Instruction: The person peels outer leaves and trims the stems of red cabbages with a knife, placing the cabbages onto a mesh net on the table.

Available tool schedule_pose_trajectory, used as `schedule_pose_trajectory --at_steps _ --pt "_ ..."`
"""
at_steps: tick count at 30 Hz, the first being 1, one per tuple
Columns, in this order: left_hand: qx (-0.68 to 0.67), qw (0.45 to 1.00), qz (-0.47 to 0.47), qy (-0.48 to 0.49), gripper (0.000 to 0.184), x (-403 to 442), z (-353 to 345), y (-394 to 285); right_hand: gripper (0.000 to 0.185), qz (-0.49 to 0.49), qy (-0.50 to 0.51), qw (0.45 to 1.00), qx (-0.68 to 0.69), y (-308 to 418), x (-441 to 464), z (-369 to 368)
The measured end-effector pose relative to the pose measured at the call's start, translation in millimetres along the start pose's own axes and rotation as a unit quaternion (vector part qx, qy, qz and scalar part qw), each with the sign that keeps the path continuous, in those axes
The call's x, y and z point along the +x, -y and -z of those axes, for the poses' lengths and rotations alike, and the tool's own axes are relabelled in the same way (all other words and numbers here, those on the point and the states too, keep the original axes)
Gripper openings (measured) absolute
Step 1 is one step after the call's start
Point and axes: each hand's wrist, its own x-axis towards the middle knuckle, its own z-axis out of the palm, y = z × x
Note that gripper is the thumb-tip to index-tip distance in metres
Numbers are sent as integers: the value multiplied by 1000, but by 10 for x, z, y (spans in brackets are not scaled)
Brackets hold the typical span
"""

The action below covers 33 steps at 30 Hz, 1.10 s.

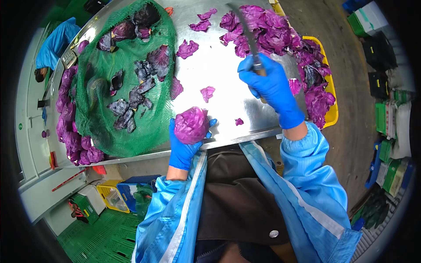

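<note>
Now, trimmed-looking round purple cabbages (pixel 68 118) crowd left of the green mesh net (pixel 144 141), dark leafy heads (pixel 124 30) seemingly remain inside, torn purple leaves (pixel 263 33) heap well right, and beside its near-right edge the blue-gloved left hand (pixel 184 151) cups a round purple cabbage (pixel 191 126) from below, the blue-gloved right hand (pixel 267 81) clenching a dark curved knife (pixel 248 34), blade pointing away.

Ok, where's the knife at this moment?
In the head view, the knife is above and right of centre, in the right hand, overlapping the purple leaf pile behind it.

Left on the table (pixel 188 72), a net (pixel 153 109) — cabbages (pixel 72 141) beside it; right, a leaf heap (pixel 272 33) — crate (pixel 333 109) alongside.
</note>
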Motion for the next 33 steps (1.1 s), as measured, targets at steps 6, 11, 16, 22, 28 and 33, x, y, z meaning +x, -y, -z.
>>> schedule_pose_trajectory --at_steps 6,11,16,22,28,33 --pt "545 825 -117 -89 61 9 -440 154 45 -48 143 989 -8 -608 -71 -520" --pt "371 921 -110 -40 66 50 -153 100 32 -62 25 995 78 -252 -125 -394" --pt "30 999 -12 2 75 -31 -106 -1 45 14 -73 990 -116 -478 108 -113" --pt "277 955 -25 -103 92 -109 -311 -135 47 14 109 984 -141 -605 -174 -482" --pt "532 820 -166 -129 94 30 -604 142 41 122 77 985 -95 -785 -243 -447" --pt "688 679 -226 -119 90 43 -565 153 40 94 79 963 -242 -681 -226 -345"
